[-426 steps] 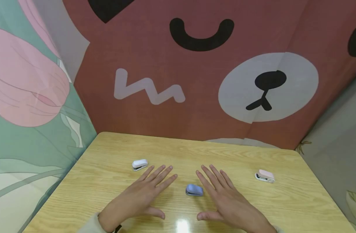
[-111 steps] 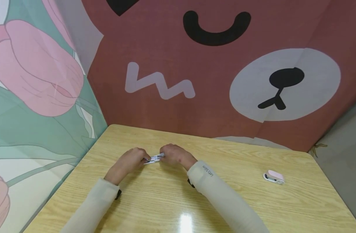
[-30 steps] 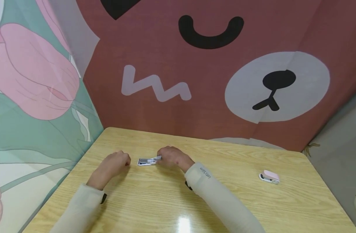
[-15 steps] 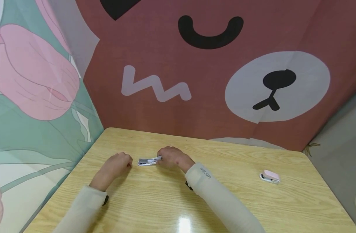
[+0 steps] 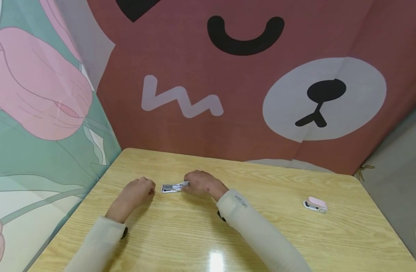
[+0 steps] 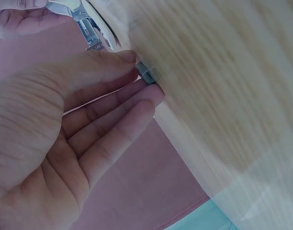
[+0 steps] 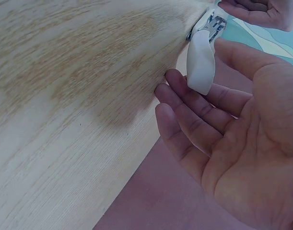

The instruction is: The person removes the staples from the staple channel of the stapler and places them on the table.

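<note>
A white stapler point(image 5: 172, 187) lies on the table with its top cover swung back, baring the metal staple channel point(image 6: 86, 28). My right hand point(image 5: 202, 183) holds it by the raised white cover point(image 7: 201, 62), between thumb and index finger; the other fingers curve loosely near the tabletop. Just left of the stapler is my left hand point(image 5: 134, 194), apart from it. In the left wrist view this hand point(image 6: 74, 115) pinches a small grey strip of staples point(image 6: 146, 73) between thumb and fingertips, close to the wood. The head view hides that strip behind the fingers.
A pink and white stapler point(image 5: 315, 204) sits on the right side of the wooden table point(image 5: 180, 234). A printed cloth with a bear face point(image 5: 242, 94) hangs behind the back edge, and a floral cloth point(image 5: 44, 94) hangs at the left.
From 14.2 s ago, the white stapler has been opened and shifted right; the blue stapler is out of view. Since 3.7 s ago my left hand has left the stapler; lately it edged right.
</note>
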A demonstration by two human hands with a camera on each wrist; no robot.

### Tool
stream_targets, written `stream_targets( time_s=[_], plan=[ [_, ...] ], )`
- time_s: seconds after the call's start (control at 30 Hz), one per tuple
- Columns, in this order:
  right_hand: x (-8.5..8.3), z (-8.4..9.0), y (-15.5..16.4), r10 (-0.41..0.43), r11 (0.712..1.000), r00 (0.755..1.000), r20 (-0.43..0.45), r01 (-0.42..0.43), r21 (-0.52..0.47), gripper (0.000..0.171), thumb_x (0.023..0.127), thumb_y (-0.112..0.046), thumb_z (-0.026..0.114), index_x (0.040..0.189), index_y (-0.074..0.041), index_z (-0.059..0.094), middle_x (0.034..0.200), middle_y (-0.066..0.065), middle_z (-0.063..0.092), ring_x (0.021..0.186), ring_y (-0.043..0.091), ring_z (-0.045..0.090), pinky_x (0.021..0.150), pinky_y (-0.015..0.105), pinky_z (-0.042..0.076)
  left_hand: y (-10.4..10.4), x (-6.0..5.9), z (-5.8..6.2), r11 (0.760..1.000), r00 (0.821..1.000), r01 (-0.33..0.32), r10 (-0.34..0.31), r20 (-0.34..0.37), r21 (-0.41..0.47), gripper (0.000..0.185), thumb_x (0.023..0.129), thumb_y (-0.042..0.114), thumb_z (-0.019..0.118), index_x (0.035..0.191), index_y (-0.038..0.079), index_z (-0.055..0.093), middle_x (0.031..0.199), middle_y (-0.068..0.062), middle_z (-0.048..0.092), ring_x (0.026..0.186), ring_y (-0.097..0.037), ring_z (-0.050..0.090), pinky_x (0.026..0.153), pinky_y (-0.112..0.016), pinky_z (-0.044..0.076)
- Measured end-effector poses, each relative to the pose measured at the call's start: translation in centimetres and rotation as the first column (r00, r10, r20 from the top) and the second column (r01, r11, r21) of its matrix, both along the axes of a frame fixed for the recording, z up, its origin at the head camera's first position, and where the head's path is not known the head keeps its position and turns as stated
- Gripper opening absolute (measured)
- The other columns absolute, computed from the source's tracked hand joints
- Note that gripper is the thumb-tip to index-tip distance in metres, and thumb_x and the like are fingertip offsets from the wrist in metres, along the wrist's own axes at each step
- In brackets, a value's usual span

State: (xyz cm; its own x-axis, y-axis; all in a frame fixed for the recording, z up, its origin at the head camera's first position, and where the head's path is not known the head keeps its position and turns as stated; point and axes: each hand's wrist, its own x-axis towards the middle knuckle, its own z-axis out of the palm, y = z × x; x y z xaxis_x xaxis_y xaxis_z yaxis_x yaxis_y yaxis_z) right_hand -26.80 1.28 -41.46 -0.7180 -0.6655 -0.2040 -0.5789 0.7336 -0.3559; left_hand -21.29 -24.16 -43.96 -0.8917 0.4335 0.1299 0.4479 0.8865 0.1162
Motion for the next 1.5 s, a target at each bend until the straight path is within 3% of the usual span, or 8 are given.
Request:
stream_targets(
  time_s=[0.13,0.27,0.33,0.53,0.83,1.07,1.33,1.5],
  plan=[
    [0.1,0.2,0.1,-0.008,1.000,0.999,0.048,0.008,-0.009,0.023,0.105,-0.036,0.061,0.108,-0.013,0.067,0.079,0.000,0.058,0.062,0.012,0.042,0.063,0.030,0.037,0.0,0.0,0.0,1.000,1.000,-0.021,0.021,0.023,0.000,0.033,0.081,-0.010,0.065,0.062,0.015,0.055,0.060,0.005,0.037,0.056,-0.013,0.031,0.053,-0.030,0.030],
    [0.4,0.3,0.2,-0.019,1.000,0.994,0.105,0.021,-0.014,0.050,0.104,-0.039,0.062,0.144,-0.009,0.054,0.104,0.000,0.065,0.080,0.014,0.054,0.076,0.035,0.044,0.3,0.2,0.3,0.999,0.999,-0.042,0.043,0.034,-0.010,0.025,0.082,-0.003,0.073,0.068,0.014,0.061,0.063,0.004,0.047,0.056,-0.014,0.038,0.053,-0.032,0.036],
    [0.6,0.4,0.3,-0.032,0.999,0.994,0.101,0.032,0.001,0.066,0.103,-0.043,0.062,0.156,-0.009,0.041,0.125,0.002,0.062,0.102,0.016,0.058,0.089,0.038,0.046,0.5,0.4,0.5,0.998,0.998,-0.056,0.057,0.039,-0.020,0.024,0.083,0.002,0.078,0.071,0.014,0.060,0.065,0.003,0.051,0.057,-0.015,0.042,0.053,-0.033,0.038],
    [1.6,0.9,1.4,-0.062,0.998,0.996,0.059,0.061,0.012,0.085,0.100,-0.053,0.061,0.165,-0.016,0.020,0.162,0.013,0.033,0.151,0.030,0.025,0.119,0.048,0.023,1.2,0.6,0.9,0.992,0.996,-0.094,0.094,0.002,-0.084,0.028,0.084,0.020,0.086,0.077,0.012,0.060,0.071,-0.001,0.054,0.061,-0.020,0.052,0.053,-0.039,0.045],
    [3.9,2.0,4.7,-0.077,0.997,0.996,-0.041,0.078,0.029,0.092,0.098,-0.057,0.063,0.166,-0.014,0.017,0.163,0.016,0.029,0.153,0.037,0.017,0.120,0.054,0.018,2.8,0.6,1.4,0.993,0.985,-0.038,0.019,-0.170,-0.110,0.053,0.084,0.043,0.085,0.117,0.003,0.072,0.101,-0.013,0.068,0.091,-0.034,0.067,0.075,-0.050,0.055],
    [5.3,1.7,6.5,-0.098,0.992,0.988,-0.116,0.107,0.071,0.090,0.098,-0.056,0.063,0.164,-0.011,0.021,0.161,0.021,0.029,0.151,0.040,0.021,0.117,0.056,0.024,6.2,0.5,2.4,0.992,0.961,0.125,-0.125,-0.247,-0.014,0.055,0.088,0.044,0.081,0.125,0.004,0.070,0.112,-0.015,0.069,0.099,-0.034,0.068,0.081,-0.051,0.056],
    [6.7,1.4,9.2,-0.177,0.979,0.982,-0.070,0.183,0.095,0.082,0.100,-0.050,0.065,0.161,-0.006,0.030,0.154,0.022,0.038,0.145,0.043,0.033,0.114,0.055,0.031,11.0,0.7,2.6,0.953,0.955,0.291,-0.284,-0.086,0.081,0.056,0.092,0.038,0.079,0.133,0.003,0.065,0.120,-0.015,0.067,0.099,-0.029,0.068,0.080,-0.042,0.057],
    [7.3,0.7,11.1,-0.188,0.974,0.978,-0.091,0.198,0.113,0.075,0.100,-0.047,0.066,0.154,-0.001,0.042,0.135,0.020,0.052,0.124,0.037,0.052,0.097,0.047,0.048,13.7,0.5,1.9,0.930,0.935,0.347,-0.354,0.039,0.117,0.053,0.093,0.035,0.079,0.134,0.004,0.064,0.122,-0.012,0.066,0.100,-0.025,0.068,0.082,-0.038,0.056]
  ],
)
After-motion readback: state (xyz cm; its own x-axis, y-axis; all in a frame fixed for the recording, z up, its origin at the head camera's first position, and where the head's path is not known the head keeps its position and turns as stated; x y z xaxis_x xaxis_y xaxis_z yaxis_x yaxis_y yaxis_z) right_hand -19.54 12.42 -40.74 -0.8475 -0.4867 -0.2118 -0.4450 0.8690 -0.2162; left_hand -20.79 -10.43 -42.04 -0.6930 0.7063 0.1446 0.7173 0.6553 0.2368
